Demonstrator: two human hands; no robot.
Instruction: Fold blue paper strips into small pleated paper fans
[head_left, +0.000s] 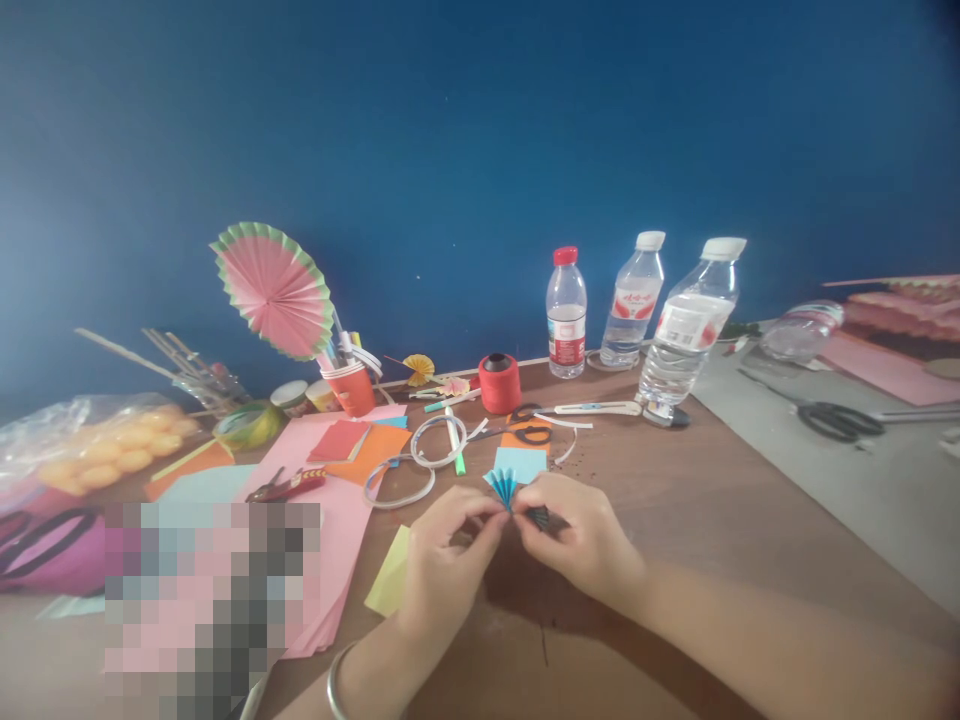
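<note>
A small blue pleated paper fan (503, 484) is pinched at its narrow base between my two hands, its folds spreading upward. My left hand (459, 545) grips the base from the left with thumb and forefinger. From the right, my right hand (577, 535) closes on the same base, and a darker pleated part shows under its fingers. Just behind the fan lies a light blue paper square (521, 462), partly over an orange one. Black-handled scissors (534, 434) rest beyond it. A yellow paper piece (390, 575) lies beside my left hand.
Pink paper sheets (349, 545) lie left, with red-handled pliers (289, 487) on them. Behind are clear tubing loops (439, 441), a red thread spool (499, 383), a white cutter (598, 408) and several water bottles (566, 330). A watermelon-coloured paper fan (271, 290) stands in a red cup (350, 390).
</note>
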